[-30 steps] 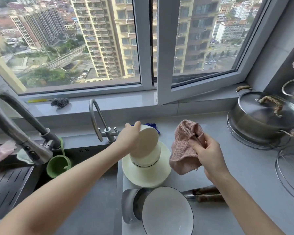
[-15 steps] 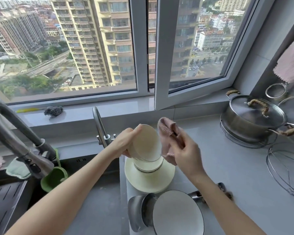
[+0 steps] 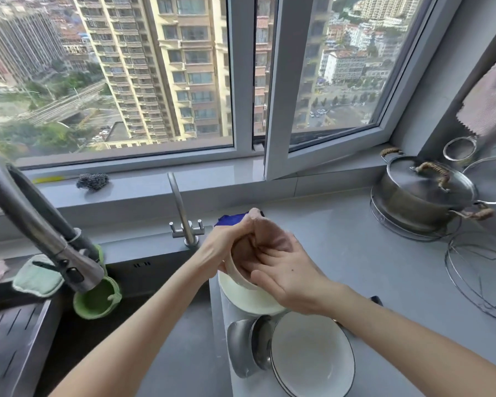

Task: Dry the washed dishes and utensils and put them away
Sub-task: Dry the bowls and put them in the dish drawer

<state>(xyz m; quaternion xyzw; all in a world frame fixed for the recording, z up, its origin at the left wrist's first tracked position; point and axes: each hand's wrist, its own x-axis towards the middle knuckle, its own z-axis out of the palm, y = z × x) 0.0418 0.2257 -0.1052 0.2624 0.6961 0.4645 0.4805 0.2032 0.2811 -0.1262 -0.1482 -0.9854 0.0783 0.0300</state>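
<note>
My left grip [image 3: 226, 245] curls round the rim of the cream bowl [image 3: 236, 272] and tilts its mouth toward 3 o'clock, so the inside is open to wiping. I hold it just above the cream plate [image 3: 241, 299], at 12 o'clock from the white bowl [image 3: 312, 356] on the bench [image 3: 370, 267]. My right grip [image 3: 287, 273], fingers spread and fairly straight, presses the pink cloth [image 3: 272, 239] inside, presumably to lift water.
</note>
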